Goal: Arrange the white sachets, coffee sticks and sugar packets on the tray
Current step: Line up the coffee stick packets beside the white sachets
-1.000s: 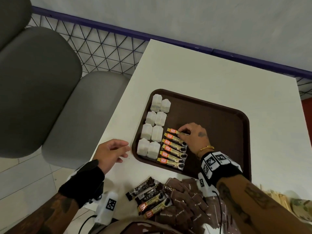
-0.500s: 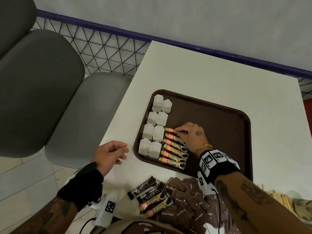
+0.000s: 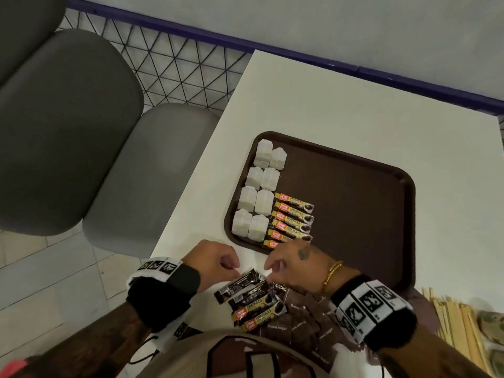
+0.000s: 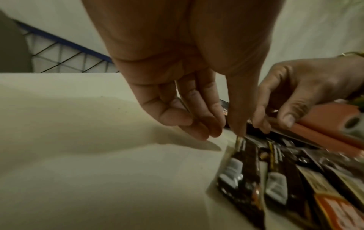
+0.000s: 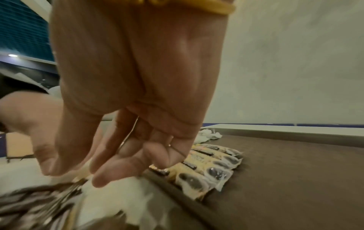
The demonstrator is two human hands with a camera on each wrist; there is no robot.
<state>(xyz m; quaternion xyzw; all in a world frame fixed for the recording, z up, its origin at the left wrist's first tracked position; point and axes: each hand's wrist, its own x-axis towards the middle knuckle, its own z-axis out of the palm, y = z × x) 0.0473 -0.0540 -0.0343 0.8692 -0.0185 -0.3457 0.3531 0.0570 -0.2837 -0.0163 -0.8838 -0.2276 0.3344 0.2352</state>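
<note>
A brown tray (image 3: 354, 200) holds two columns of white sachets (image 3: 257, 192) on its left side, with a row of several coffee sticks (image 3: 293, 219) beside them. Loose coffee sticks (image 3: 253, 298) lie on the table before the tray, next to a heap of brown sugar packets (image 3: 302, 323). My left hand (image 3: 229, 264) hovers over the topmost loose stick (image 4: 250, 179), its thumb tip touching that stick's far end while the fingers hang loosely curled. My right hand (image 3: 272, 266) hangs just right of it, fingers relaxed and holding nothing (image 5: 78, 174). Its knuckles hide the nearest stick on the tray.
The white table (image 3: 327, 105) ends close on the left, where grey chairs (image 3: 68, 126) stand. A bundle of wooden stirrers (image 3: 458, 331) lies at the near right. The right half of the tray is bare.
My right hand left the row of sticks on the tray and drew back to the loose pile. My left hand moved right to the same pile.
</note>
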